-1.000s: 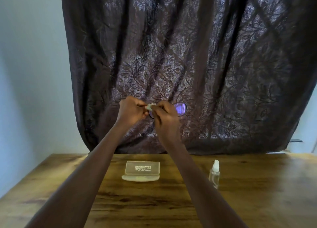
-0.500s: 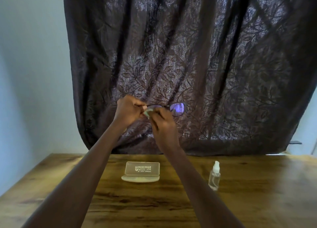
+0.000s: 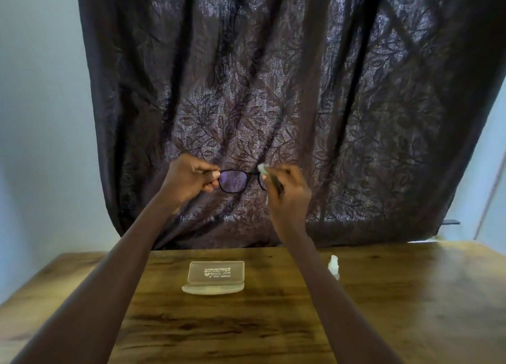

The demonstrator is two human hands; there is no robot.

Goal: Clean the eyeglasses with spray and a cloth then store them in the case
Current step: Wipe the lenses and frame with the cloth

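Note:
I hold black-framed eyeglasses [image 3: 233, 181] up in the air in front of the curtain. My left hand [image 3: 189, 180] pinches the frame at its left end. My right hand [image 3: 287, 191] presses a small pale cloth [image 3: 262, 169] onto the right lens, which the cloth and fingers hide. The left lens shows a violet sheen. Below on the table lies the open translucent case [image 3: 215, 277], lid up with white print. The small clear spray bottle [image 3: 334, 266] stands right of it, partly behind my right forearm.
A wooden table [image 3: 246, 325] fills the lower view. A dark leaf-patterned curtain [image 3: 273, 90] hangs behind it, with pale walls on both sides.
My right hand with the cloth has moved from the left lens to the right lens. The left lens is now uncovered and the glasses sit more level.

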